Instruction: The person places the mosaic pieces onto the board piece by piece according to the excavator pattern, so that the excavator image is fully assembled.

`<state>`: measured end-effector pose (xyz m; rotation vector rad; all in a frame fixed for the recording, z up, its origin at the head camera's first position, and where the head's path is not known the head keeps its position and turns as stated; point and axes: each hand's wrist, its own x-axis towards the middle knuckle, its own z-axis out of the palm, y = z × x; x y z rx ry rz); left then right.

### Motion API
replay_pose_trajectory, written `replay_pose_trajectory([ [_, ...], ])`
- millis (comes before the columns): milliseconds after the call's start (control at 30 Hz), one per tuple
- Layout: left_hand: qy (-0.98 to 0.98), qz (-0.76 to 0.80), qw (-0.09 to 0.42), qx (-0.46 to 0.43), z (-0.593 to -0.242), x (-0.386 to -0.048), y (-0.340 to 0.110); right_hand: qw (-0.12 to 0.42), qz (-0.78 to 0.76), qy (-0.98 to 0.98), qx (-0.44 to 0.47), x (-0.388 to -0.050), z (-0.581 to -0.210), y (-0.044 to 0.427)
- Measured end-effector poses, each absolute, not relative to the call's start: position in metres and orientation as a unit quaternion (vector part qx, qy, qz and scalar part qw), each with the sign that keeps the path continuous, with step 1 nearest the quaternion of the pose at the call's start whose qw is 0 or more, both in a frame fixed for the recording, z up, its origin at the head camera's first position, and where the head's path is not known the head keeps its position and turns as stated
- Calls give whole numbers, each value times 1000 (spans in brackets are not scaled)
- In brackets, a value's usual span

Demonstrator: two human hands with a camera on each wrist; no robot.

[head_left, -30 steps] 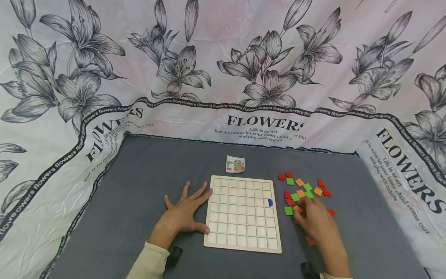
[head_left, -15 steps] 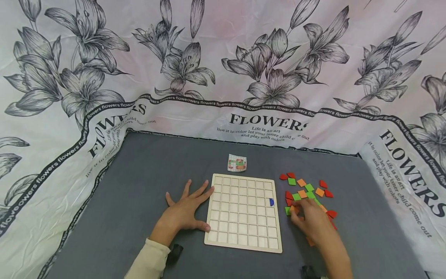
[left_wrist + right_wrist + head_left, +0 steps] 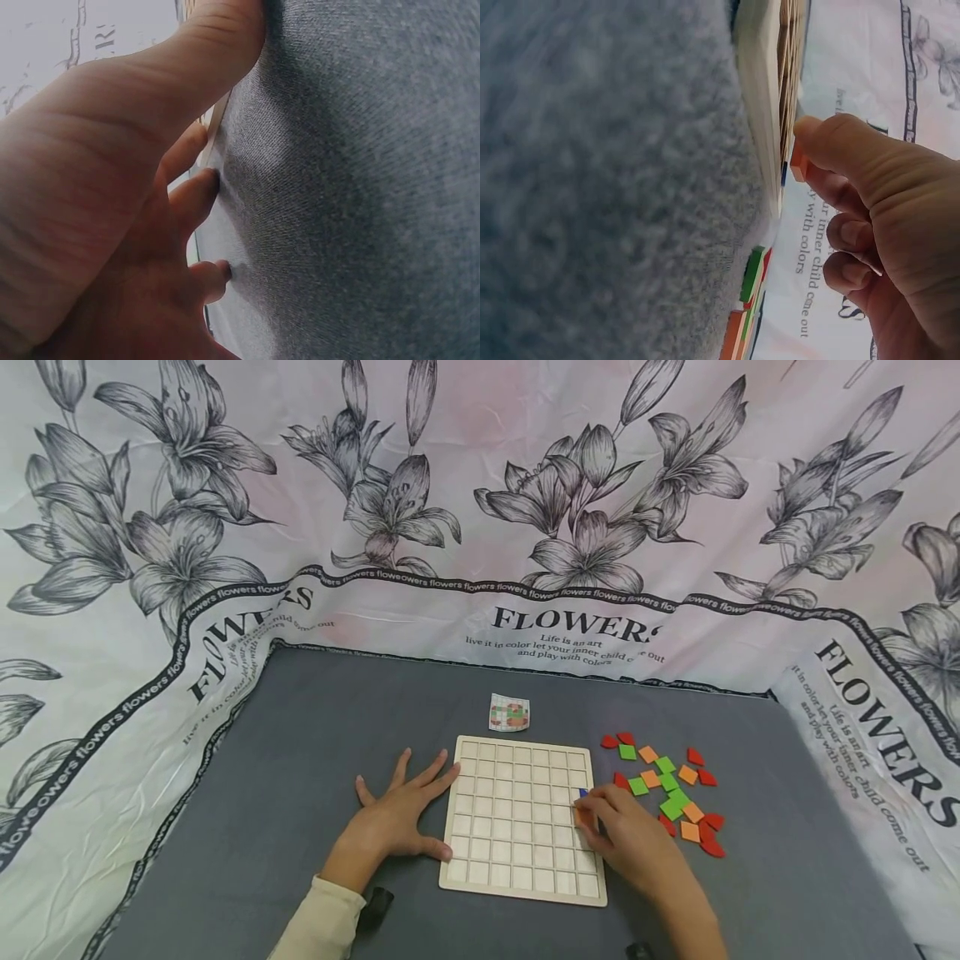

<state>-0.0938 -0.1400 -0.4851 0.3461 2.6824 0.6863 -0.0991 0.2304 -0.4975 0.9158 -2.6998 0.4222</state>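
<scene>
An orange tile (image 3: 799, 162) is pinched between the thumb and finger of your right hand (image 3: 621, 831), over the right side of the wooden board (image 3: 513, 812), near the blue piece (image 3: 582, 792). Its visible strip runs away from you, roughly parallel to the board's top. Your right forearm slants in from the lower right; your left hand (image 3: 396, 820) spreads its fingers at the left edge. Half a second earlier, your right hand was among the loose tiles (image 3: 671, 809).
</scene>
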Motion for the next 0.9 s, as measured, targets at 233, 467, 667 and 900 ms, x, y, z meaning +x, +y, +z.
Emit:
replay_pose_trajectory([
  [233, 947, 244, 174, 121, -486, -92, -142, 115, 132, -933, 313, -99, -496, 225],
  [467, 946, 247, 169, 123, -487, -92, -141, 100, 131, -941, 296, -98, -496, 223],
  [667, 946, 248, 166, 124, -487, -91, -141, 75, 145, -943, 288, -98, -494, 223],
  [900, 946, 248, 168, 124, -487, -92, -141, 76, 170, -947, 263, -99, -481, 237],
])
